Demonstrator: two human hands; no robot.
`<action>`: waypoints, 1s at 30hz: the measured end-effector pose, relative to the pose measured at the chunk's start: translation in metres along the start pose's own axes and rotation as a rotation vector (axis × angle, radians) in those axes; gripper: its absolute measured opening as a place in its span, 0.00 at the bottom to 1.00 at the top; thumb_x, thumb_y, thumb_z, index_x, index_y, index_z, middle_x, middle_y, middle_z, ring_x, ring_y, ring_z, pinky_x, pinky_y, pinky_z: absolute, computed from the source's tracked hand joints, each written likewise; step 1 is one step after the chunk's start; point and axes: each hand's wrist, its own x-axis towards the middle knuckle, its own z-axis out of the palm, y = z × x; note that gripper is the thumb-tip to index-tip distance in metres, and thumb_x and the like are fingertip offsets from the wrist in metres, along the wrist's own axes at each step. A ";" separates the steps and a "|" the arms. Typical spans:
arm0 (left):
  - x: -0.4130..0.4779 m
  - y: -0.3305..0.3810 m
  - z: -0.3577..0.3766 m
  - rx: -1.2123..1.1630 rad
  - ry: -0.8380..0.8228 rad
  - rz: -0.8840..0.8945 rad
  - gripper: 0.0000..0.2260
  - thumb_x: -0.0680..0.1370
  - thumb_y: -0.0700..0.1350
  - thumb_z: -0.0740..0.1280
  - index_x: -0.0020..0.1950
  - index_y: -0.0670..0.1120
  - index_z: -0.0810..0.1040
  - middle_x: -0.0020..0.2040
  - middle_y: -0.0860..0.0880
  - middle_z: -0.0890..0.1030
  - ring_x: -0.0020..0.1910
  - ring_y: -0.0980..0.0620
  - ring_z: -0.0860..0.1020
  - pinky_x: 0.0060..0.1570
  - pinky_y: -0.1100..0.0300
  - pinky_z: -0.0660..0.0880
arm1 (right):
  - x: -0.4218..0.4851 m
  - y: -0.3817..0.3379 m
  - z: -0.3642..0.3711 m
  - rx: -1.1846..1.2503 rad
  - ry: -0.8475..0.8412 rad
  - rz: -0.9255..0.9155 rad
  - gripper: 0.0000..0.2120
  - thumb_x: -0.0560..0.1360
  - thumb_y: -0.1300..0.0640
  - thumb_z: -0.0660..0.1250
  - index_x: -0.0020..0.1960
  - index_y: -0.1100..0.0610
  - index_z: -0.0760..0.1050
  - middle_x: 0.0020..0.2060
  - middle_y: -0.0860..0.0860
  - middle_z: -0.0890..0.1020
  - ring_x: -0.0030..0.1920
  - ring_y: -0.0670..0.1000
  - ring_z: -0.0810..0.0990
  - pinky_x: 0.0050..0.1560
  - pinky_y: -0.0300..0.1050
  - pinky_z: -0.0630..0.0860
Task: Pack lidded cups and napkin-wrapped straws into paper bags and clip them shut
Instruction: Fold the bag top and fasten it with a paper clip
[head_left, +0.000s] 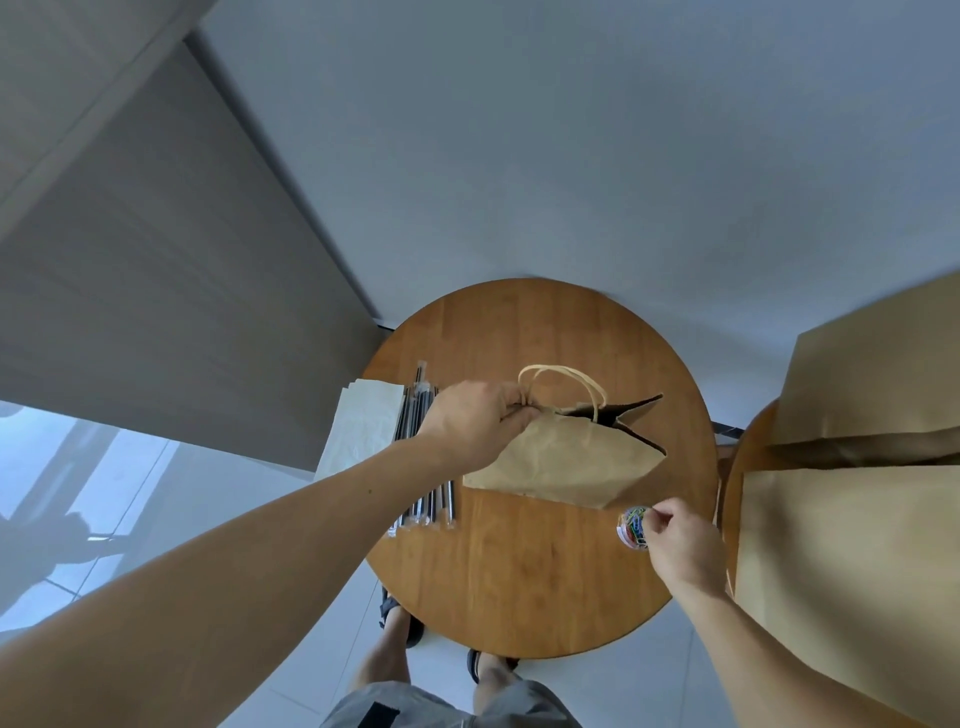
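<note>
Two hands out, well apart. My left hand (475, 423), arm stretched forward, pinches the top edge of the paper bag (566, 462) on the round table (519, 571). The bag's mouth gapes right of that hand. My right hand (680, 540) is curled, fingertips at the clip tub (630, 525); can't tell if it's holding a clip. Straws (434, 501) and napkins (363, 421) lie under my left wrist.

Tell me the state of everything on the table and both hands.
Bag: mouth pinched shut at left, gaping at right.
Left hand: grips bag's top.
Clip tub: holds coloured clips.
Right hand: fingers at clip tub, grasp unclear.
Straws: lying side by side, no napkin.
Napkins: flat stack.
</note>
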 end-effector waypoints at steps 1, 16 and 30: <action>0.000 0.000 0.000 -0.003 -0.003 0.000 0.09 0.81 0.52 0.64 0.55 0.55 0.82 0.36 0.53 0.82 0.37 0.52 0.78 0.36 0.58 0.73 | -0.005 -0.003 -0.004 0.090 0.007 -0.028 0.08 0.79 0.55 0.67 0.55 0.58 0.79 0.47 0.55 0.84 0.48 0.56 0.84 0.40 0.42 0.81; 0.004 0.004 -0.005 0.054 -0.041 0.005 0.09 0.80 0.52 0.63 0.58 0.54 0.78 0.42 0.55 0.82 0.43 0.50 0.80 0.41 0.56 0.74 | -0.043 -0.150 -0.083 0.576 0.110 -0.689 0.06 0.72 0.64 0.73 0.44 0.53 0.81 0.39 0.41 0.83 0.41 0.45 0.82 0.41 0.38 0.79; 0.010 0.005 -0.004 0.064 -0.021 0.029 0.08 0.80 0.53 0.61 0.55 0.58 0.78 0.39 0.56 0.80 0.42 0.51 0.79 0.39 0.57 0.73 | -0.018 -0.173 -0.091 0.340 0.128 -0.587 0.06 0.75 0.59 0.72 0.51 0.53 0.84 0.42 0.44 0.85 0.41 0.45 0.83 0.45 0.45 0.81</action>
